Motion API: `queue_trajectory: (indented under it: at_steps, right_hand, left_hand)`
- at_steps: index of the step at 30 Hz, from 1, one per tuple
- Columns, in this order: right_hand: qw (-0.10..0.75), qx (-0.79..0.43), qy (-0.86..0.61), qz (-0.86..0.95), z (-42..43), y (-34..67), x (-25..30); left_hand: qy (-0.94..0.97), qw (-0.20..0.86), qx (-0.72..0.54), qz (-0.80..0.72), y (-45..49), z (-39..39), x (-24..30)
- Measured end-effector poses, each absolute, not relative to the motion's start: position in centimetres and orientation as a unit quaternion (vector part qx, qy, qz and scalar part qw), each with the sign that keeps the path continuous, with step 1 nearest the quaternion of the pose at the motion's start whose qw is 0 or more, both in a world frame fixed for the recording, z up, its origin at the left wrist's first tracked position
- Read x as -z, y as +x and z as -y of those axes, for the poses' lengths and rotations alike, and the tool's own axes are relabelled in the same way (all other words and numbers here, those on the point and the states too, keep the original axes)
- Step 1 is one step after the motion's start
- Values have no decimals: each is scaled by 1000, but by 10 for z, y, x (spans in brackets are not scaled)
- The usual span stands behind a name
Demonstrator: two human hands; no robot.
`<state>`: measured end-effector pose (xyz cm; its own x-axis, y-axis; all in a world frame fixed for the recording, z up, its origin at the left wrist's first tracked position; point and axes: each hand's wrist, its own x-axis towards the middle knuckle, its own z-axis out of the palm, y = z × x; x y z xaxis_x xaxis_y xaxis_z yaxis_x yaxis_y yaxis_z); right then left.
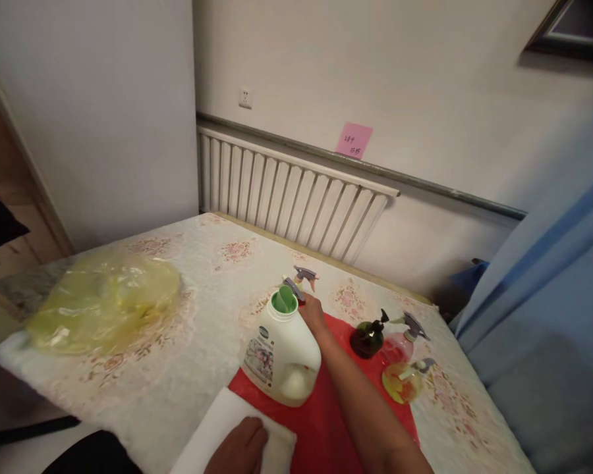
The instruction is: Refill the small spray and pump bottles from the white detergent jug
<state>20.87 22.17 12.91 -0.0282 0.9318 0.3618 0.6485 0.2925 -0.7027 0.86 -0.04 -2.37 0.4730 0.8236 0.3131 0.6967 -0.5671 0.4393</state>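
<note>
My right hand (312, 312) reaches forward past a white detergent jug (281, 355) with a green cap and closes on a spray bottle (301, 280) with a grey trigger, mostly hidden behind the jug. My left hand (240, 447) rests palm down on a white cloth (212, 431) at the near edge, fingers curled on it. Jug and cloth lie on a red mat (321, 421).
A dark green pump bottle (368, 337), a pink spray bottle (400, 342) and a yellow spray bottle (402, 382) stand at the mat's right. A yellow plastic bag (103, 299) lies left on the floral tablecloth (212, 316). Radiator (286, 194) behind, blue curtain (548, 316) right.
</note>
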Motion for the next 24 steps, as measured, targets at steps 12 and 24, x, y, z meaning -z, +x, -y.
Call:
queue_trajectory:
  at_steps: [12, 24]
  right_hand:
    - [461, -120, -634, 609, -183, 255, -137]
    - [483, -58, -703, 520, -66, 300, -153]
  left_hand:
    - [831, 132, -264, -472, 14, 6, 9]
    - [831, 115, -286, -462, 13, 3, 10]
